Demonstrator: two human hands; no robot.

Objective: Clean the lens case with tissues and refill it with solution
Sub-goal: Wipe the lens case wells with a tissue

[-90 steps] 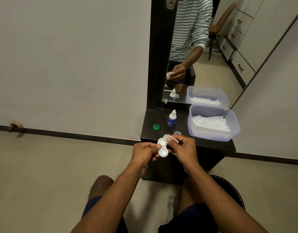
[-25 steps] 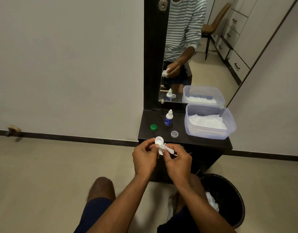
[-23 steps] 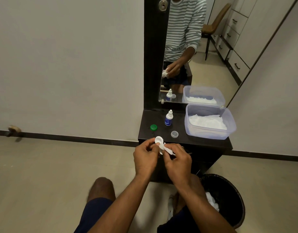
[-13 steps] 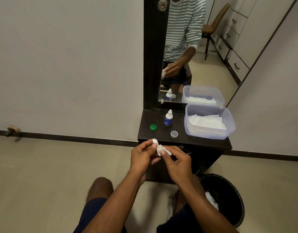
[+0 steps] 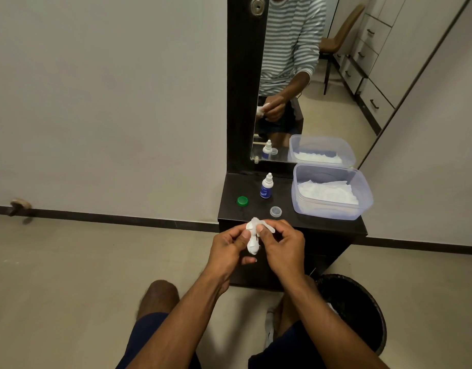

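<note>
Both hands meet just in front of the near edge of the dark counter (image 5: 229,206). The left hand (image 5: 229,251) has its grip closed on the white lens case (image 5: 253,246), thumb and fingertips pinching it so that it hangs roughly upright between the two hands. The right hand (image 5: 284,249) pinches a small piece of white tissue (image 5: 256,223) against the top of the case, its thumb pressed at the case's side; a thin strip of the tissue sticks out to the right over the knuckles. How much of the case is covered by tissue is hard to tell, since both are white and partly hidden by fingers.

On the counter behind the hands lies a small clear cap (image 5: 275,211), close to the right hand. A green cap (image 5: 242,201) sits to its left, apart from it. Between and behind them a small bottle (image 5: 266,186) with a blue label and white tip stands upright. To the right a clear plastic tub (image 5: 333,209) holds a stack of white tissues (image 5: 326,191).

A mirror (image 5: 336,75) rises behind the counter. A black bin (image 5: 362,310) stands on the floor by the person's right knee.
</note>
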